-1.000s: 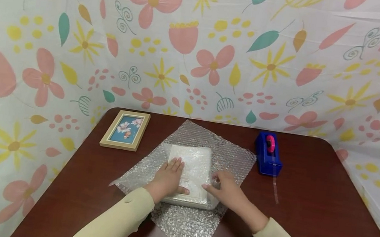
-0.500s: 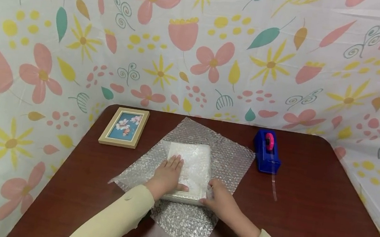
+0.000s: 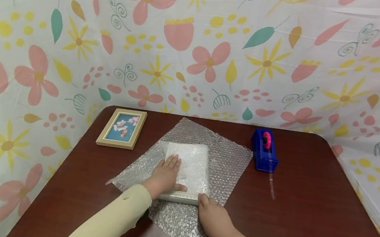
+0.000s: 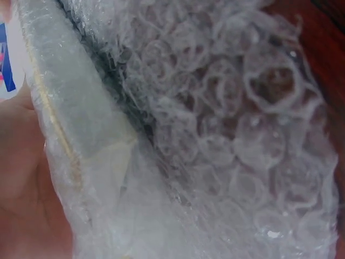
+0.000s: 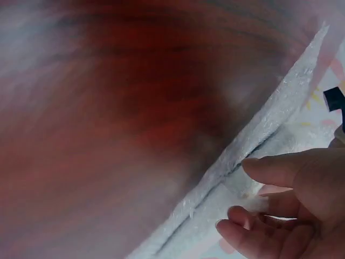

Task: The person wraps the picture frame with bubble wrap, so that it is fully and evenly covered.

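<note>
A flat, rectangular, pale-edged object [image 3: 192, 165] lies partly covered by clear bubble wrap [image 3: 229, 155] on the table. Its pale side and a thin gold line show through the film in the left wrist view. My left hand [image 3: 164, 175] rests flat on top of it, fingers stretched away from me and thumb out to the right. At the near right corner, my right hand [image 3: 213, 215] holds the wrap with bent fingers. In the right wrist view the right hand's thumb [image 5: 269, 170] and curled fingers [image 5: 250, 237] are around the film's edge.
A wooden picture frame [image 3: 123, 128] with a blossom picture lies at the back left. To the right stands a blue tape dispenser [image 3: 264, 151] with a pink core, a strip of tape [image 3: 271, 185] hanging toward me. A floral cloth [image 3: 196, 57] hangs behind the dark table [image 3: 307, 192].
My right hand has moved from the object's right side down to its near right corner, drawing the wrap in there. The left hand stays pressed on top. The view has shifted slightly.
</note>
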Demonstrator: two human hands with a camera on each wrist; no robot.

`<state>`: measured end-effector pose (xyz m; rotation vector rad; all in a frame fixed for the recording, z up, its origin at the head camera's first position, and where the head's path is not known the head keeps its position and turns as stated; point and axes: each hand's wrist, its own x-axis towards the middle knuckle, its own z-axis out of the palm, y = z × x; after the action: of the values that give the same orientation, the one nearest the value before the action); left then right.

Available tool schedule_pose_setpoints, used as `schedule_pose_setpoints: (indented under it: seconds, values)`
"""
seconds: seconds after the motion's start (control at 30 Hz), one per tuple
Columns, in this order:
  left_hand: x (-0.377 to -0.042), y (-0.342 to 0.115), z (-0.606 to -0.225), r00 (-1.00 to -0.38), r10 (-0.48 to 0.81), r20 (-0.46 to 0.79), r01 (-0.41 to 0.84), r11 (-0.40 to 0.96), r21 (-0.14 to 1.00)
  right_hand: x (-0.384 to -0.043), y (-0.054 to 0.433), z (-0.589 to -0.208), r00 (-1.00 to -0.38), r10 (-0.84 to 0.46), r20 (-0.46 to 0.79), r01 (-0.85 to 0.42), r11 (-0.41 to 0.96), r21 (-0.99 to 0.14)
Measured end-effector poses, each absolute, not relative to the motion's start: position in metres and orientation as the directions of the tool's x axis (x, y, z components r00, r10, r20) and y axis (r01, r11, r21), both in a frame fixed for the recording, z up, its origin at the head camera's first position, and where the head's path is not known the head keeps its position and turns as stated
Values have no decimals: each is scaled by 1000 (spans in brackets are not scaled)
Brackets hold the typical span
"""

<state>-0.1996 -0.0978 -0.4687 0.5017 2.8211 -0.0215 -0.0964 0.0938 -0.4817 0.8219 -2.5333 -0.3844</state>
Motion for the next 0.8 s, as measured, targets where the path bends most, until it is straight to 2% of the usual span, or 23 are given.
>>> schedule_pose_setpoints:
  seconds: [0.1, 0.2, 0.27, 0.4, 0.6, 0.7, 0.8]
  values:
    - [-201, -98, -470, -902, 337, -269, 334, 941, 56, -91, 99, -484, -691, -647, 322, -483, 745, 461]
    - [-200, -98, -469, -902, 333, -274, 328, 942, 66, -84, 103, -480, -700, -658, 277, -520, 736, 434]
    - [-200, -97, -468, -902, 331, -277, 326, 943, 68, -78, 106, -475, -716, -653, 244, -560, 748, 357]
    - [-198, -97, -468, -901, 344, -265, 333, 939, 89, -78, 112, -459, -759, -617, 207, -606, 786, 122]
    - [-197, -98, -469, -905, 353, -238, 327, 934, 143, -120, 122, -425, -825, -533, 188, -564, 800, -206]
    - [-198, -98, -470, -907, 351, -232, 324, 934, 148, -150, 121, -427, -855, -471, 217, -517, 808, -282]
    - [-197, -99, -470, -906, 353, -232, 329, 935, 136, -174, 118, -445, -857, -470, 210, -513, 815, -269]
